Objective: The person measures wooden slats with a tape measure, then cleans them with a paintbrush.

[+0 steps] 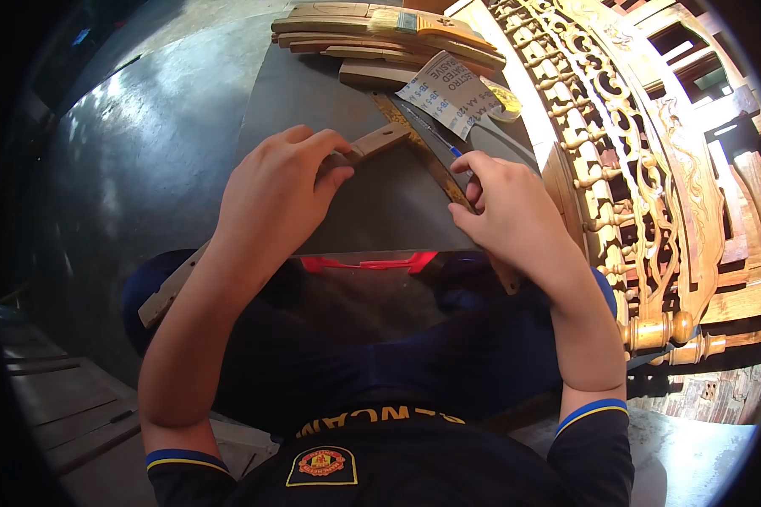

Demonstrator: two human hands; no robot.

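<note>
My left hand (283, 173) is closed round a wooden strip (382, 142), thumb below and fingers above. A small dark slot shows near the strip's far end, which meets a narrow, worn yellow-brown strip (431, 162) lying diagonally on the grey board (313, 93). My right hand (507, 194) hovers at the lower part of that diagonal strip, thumb and forefinger apart, the other fingers curled. A pen (455, 152) with a blue end lies right by the right forefinger. Beyond it rests a printed sheet of abrasive paper (452, 89).
Stacked wooden pieces (330, 38) lie at the back, with a paintbrush (406, 23) on top. Carved wooden railings (600, 152) stand close on the right. A red object (368, 264) shows under the board's front edge. A holed wooden end (165, 296) emerges beside my left forearm.
</note>
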